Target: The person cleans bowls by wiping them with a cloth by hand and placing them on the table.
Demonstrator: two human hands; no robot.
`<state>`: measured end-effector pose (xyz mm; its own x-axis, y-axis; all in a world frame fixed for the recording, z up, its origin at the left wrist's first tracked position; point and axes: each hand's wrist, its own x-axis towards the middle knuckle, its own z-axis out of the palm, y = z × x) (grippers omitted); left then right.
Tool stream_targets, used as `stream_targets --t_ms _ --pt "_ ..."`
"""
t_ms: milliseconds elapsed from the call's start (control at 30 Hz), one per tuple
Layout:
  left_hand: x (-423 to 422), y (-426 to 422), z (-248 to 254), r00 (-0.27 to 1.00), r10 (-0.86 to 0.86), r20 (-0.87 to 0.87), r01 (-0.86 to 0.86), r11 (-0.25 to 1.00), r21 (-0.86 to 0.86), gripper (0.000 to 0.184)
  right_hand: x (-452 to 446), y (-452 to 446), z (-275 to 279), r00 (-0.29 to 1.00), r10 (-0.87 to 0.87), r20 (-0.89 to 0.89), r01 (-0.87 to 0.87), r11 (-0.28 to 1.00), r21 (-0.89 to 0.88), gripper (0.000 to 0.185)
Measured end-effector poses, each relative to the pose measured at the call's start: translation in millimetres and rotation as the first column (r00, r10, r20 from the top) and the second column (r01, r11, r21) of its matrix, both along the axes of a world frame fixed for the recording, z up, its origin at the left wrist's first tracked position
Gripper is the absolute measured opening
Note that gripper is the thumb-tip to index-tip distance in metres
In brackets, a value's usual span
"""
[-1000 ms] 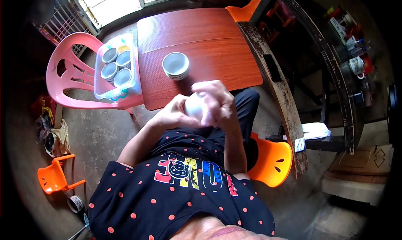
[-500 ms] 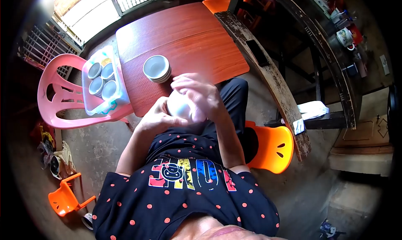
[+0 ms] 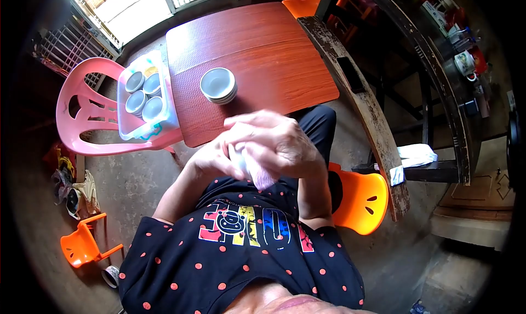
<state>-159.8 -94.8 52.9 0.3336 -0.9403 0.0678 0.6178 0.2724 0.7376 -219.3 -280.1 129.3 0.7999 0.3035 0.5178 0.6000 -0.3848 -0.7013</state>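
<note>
Over my lap, just off the table's near edge, my left hand (image 3: 213, 158) is wrapped round a small whitish bowl (image 3: 236, 158), mostly covered by the fingers. My right hand (image 3: 276, 141) is closed on a pale pinkish cloth (image 3: 262, 174) and presses it against the bowl. Beyond the hands, a stack of grey-white bowls (image 3: 217, 85) stands on the reddish-brown table (image 3: 263, 45). To the left, a clear plastic bin (image 3: 125, 119) holds several stacks of similar bowls.
The bin rests on a pink chair (image 3: 68, 103) at the table's left side. A worn wooden bench (image 3: 356, 103) with a dark phone runs along the right. Orange chairs (image 3: 361, 202) stand at right, far edge and lower left (image 3: 79, 248). A white cloth (image 3: 416, 155) hangs at right.
My right hand has turned and come down over the bowl with the cloth, covering more of it. The camera view has shifted slightly.
</note>
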Motion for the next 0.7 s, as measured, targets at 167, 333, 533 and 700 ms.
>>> stream_targets --t_ms 167,333,533,700 --pt "-0.5 2.9 2.7 0.991 0.102 0.089 -0.111 0.988 0.108 0.062 4.4 1.7 -13.7 0.991 0.009 -0.132 0.038 0.938 0.345 0.036" --pt "11.2 0.2 15.3 0.933 0.195 0.303 -0.231 0.969 0.087 0.04 3.3 31.0 -64.0 0.853 -0.513 0.097 0.411 0.775 0.48 0.032" --pt "-3.8 -4.0 25.4 0.905 0.054 0.423 -0.158 0.964 0.215 0.034 -2.9 -0.7 -5.1 0.996 -0.09 -0.028 0.087 0.992 -0.093 0.016" --pt "-3.9 -2.2 41.9 0.853 0.097 0.513 -0.219 0.958 0.184 0.018 -1.4 13.2 -65.2 0.951 -0.103 -0.293 0.296 0.585 0.755 0.028"
